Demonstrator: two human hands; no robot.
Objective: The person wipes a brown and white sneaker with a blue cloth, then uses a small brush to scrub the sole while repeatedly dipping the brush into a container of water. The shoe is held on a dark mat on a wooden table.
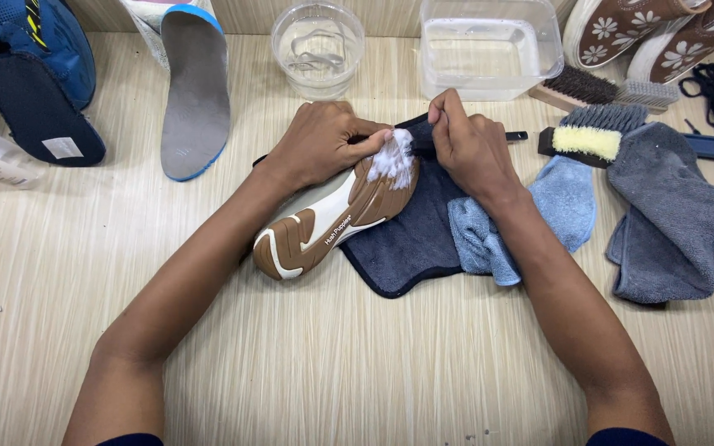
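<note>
Sole-up on a dark blue towel [402,248]: brown-soled shoe [332,219], toe clamped in left hand [320,142]. Just right of that grip, white foam [394,161]. Closed around a dark-handled brush [510,136]: right hand [468,144], bristles at the foam. Beneath the right wrist, light blue cloth [477,244].

Shoe [324,223] on cloth [411,239], brushes [597,132] right.

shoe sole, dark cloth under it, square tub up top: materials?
Shoe sole: looks like matte brown rubber with white inlays, moulded tread, foam at the toe. Dark cloth: probably navy terry or microfibre, napped with a stitched edge. Square tub: clear glossy plastic, see-through walls.
</note>
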